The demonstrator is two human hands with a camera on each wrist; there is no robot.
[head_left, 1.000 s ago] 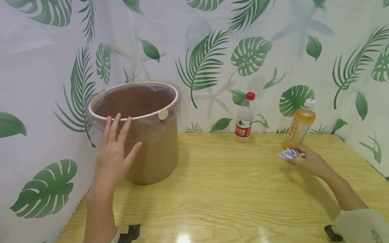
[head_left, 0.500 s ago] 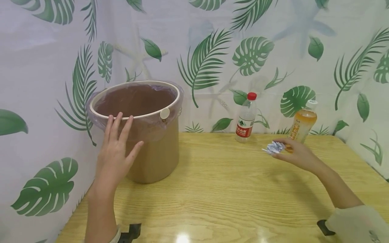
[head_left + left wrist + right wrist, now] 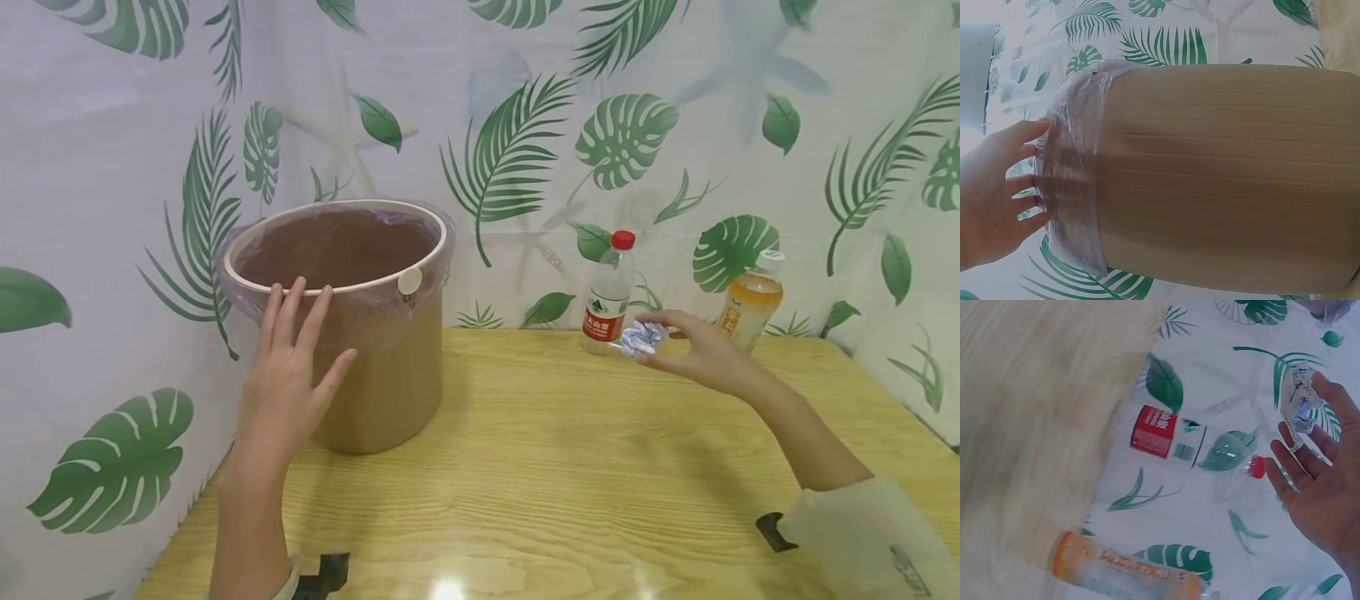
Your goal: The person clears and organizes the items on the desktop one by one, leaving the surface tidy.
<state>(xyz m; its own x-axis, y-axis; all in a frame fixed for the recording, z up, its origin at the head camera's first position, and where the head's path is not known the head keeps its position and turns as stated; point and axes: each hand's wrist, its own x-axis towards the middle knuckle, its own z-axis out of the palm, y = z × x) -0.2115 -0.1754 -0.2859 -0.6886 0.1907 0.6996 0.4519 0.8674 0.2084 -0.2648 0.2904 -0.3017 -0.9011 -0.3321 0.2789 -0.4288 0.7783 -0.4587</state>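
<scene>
My right hand (image 3: 708, 357) pinches a crumpled ball of paper (image 3: 642, 339) between thumb and fingertips, held above the table. In the right wrist view the paper ball (image 3: 1300, 406) sits at the thumb, with the other fingers spread. At the left stands a brown trash bin (image 3: 386, 392), lined with a thin translucent plastic bag (image 3: 1075, 162) folded over its rim. Against the near side of that rim rest the straight, spread fingers of my left hand (image 3: 281, 383); the thumb lies apart. The bin's bottom is hidden from view.
A clear plastic bottle with a red cap (image 3: 622, 240) stands near the table's back edge, just behind the paper. Farther right is an orange-labelled bottle (image 3: 753, 300), partly hidden by the right hand. Leaf-patterned cloth (image 3: 517, 275) hangs behind the wooden table (image 3: 525, 467).
My right hand has carried the paper ball leftward and up, from in front of the orange-labelled bottle to the red-capped one. The left hand stays at the bin's rim.
</scene>
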